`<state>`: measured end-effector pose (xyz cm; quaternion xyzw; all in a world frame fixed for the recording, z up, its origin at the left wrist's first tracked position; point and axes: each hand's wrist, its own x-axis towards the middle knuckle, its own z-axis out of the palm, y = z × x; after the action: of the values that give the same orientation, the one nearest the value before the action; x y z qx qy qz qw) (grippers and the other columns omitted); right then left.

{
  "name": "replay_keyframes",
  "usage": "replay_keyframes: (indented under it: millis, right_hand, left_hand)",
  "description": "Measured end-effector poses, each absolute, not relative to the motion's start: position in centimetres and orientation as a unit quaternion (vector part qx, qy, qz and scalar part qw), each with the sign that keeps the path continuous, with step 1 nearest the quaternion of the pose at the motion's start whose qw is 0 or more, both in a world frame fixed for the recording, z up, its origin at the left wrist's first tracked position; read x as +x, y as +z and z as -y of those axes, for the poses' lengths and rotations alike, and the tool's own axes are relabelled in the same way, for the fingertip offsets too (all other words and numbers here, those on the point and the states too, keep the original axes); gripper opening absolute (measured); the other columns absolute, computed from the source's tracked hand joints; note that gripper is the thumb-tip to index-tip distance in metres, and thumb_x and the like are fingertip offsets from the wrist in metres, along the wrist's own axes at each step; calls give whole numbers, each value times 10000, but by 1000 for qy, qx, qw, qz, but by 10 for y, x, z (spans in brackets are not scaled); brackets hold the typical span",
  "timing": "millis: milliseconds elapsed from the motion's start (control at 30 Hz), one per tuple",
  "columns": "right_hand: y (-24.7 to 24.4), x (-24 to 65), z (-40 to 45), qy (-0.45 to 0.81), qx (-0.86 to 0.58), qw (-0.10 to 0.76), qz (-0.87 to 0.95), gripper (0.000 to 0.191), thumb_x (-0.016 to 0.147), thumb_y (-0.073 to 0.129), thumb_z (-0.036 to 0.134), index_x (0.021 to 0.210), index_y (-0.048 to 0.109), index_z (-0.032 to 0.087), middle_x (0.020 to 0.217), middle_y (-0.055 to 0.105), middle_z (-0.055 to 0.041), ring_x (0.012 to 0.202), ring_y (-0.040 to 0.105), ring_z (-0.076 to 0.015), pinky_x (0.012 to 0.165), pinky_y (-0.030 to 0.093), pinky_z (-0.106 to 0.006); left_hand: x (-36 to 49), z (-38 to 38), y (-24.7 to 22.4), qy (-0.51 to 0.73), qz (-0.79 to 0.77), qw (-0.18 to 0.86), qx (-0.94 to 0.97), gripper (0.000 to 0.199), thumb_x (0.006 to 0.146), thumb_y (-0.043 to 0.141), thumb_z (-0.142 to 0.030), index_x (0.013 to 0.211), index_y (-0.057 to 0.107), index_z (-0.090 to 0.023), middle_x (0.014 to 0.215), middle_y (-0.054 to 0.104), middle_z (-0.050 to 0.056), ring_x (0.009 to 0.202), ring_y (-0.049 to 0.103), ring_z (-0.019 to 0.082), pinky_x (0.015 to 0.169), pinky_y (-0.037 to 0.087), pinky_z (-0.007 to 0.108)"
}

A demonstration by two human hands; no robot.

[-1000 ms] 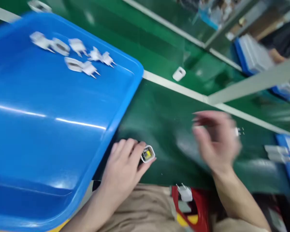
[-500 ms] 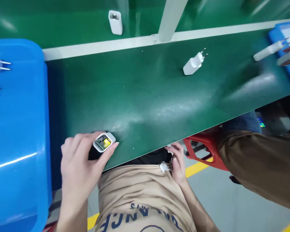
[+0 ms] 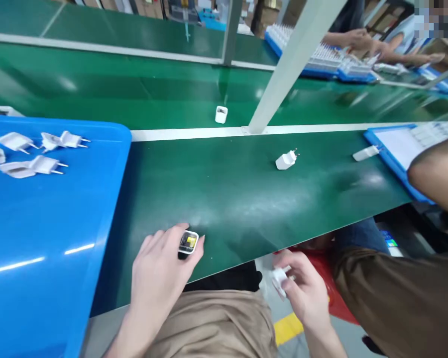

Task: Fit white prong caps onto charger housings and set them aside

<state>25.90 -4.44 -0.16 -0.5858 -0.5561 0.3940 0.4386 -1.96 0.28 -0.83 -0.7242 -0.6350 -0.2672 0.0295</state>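
Observation:
My left hand (image 3: 162, 268) is closed around a white charger housing (image 3: 188, 241) at the bench's near edge. The housing's open end faces up, showing yellow and dark parts inside. In front of my lap, past the bench edge, my right hand (image 3: 302, 286) pinches a small white plug piece (image 3: 280, 279), partly hidden by the fingers. A white charger with two pins (image 3: 285, 160) lies on the green bench ahead, apart from both hands.
A blue tray (image 3: 108, 199) at the left carries several white plug pieces (image 3: 47, 164). Behind the white rail stands another white housing (image 3: 221, 114). To the right are another charger (image 3: 366, 153), a blue tray (image 3: 386, 161) and a co-worker's arm (image 3: 438, 171). A slanted post (image 3: 294, 64) rises ahead.
The view has tilted up and shifted left, showing more bench and people beyond. My right hand has come up from beside my shirt with the plug piece. My left hand keeps its housing.

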Motion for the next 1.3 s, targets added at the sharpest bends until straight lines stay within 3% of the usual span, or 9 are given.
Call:
replay_keyframes:
  millis: [167,333,400,500,633,800,967,1133,1300]
  right_hand:
    - [26,211,-34,642,-432,393,497,250,916,768,450,932,657,226,839,648,1,453,551,-82,389,437,-197]
    - [29,193,-68,677,-418,329,508,328,924,760,529,1018,656,232,842,651,-1,446,534,-79,382,439,-194]
    - [32,191,-73,652,-417,309,552,293,937,759,488,1066,672,240,855,657,-8,511,580,-101,419,477,-201]
    - [41,185,-76,521,-394,279,704,157,976,732,305,1122,695,259,953,695,-42,784,686,-173,622,591,-261]
    - [54,176,-76,334,-305,197,870,417,949,682,56,1310,610,252,1068,719,-62,928,700,-212,814,612,-349]
    - [60,170,-77,242,-286,109,921,244,987,649,118,1217,639,196,1053,658,-78,842,664,-204,751,597,-331]
    - [62,170,-78,261,-271,92,922,265,984,648,90,1230,622,185,1061,664,-80,845,651,-208,754,574,-330]
    - [68,167,-79,231,-252,38,939,291,1008,611,116,1291,590,177,1054,661,-91,826,613,-216,719,537,-356]
    - [72,156,-77,160,-218,10,963,244,1010,481,41,1201,602,131,987,651,-110,814,540,-221,698,509,-361]
  left_hand:
    - [-14,-7,-4,-257,602,-16,-756,465,1011,571,-568,1148,637,-129,847,687,56,754,606,254,738,386,382]
    - [-19,0,-5,-331,600,-144,-714,184,1040,573,-344,1088,617,-172,886,653,33,776,566,242,765,358,382]
    - [-16,2,-5,-345,613,-155,-693,135,997,647,-307,1016,616,-177,843,620,19,746,531,236,738,336,380]
    - [-12,1,-4,-360,624,-172,-672,201,913,768,-294,958,609,-181,810,594,-2,722,503,226,709,311,377]
    - [-12,1,-2,-366,618,-200,-667,223,891,790,-268,959,596,-182,800,587,-15,726,493,221,702,296,379]
    - [-12,2,-1,-356,614,-206,-673,139,989,656,-263,914,561,-194,782,551,-10,724,454,218,697,278,385]
    - [-11,2,-1,-360,611,-201,-676,112,1050,515,-220,964,575,-183,788,544,2,733,437,220,695,267,390]
    - [-13,3,0,-352,610,-213,-677,134,1058,517,-236,940,562,-190,778,530,-5,730,434,215,686,262,392]
    - [-13,1,-2,-361,608,-213,-675,129,1053,541,-249,942,567,-188,792,552,-3,733,448,215,687,274,394]
